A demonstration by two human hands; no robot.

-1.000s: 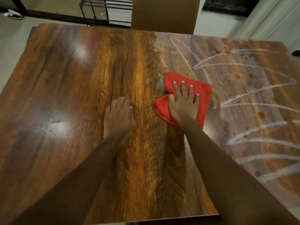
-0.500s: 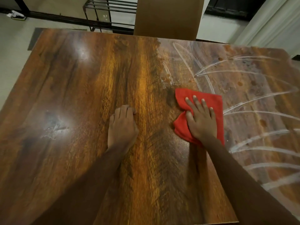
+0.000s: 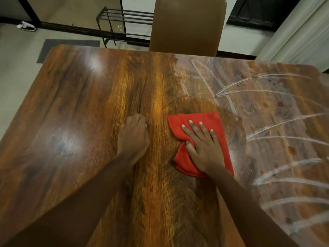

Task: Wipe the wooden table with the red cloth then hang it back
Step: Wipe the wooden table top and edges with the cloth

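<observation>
Both hands press down on the wooden surface [image 3: 74, 107] in the head view. Right hand [image 3: 204, 148] lies flat with fingers spread on the red cloth [image 3: 219, 125], pinning it rather than gripping it; the cloth sits rumpled just right of the surface's middle. Left hand [image 3: 133, 138] rests just beside it at 9 o'clock, fingers curled under, holding nothing. White smeared streaks [image 3: 277, 125] arc over the area at 3 o'clock of the cloth. A brown chair [image 3: 187, 25] stands at 12 o'clock, against the far edge.
</observation>
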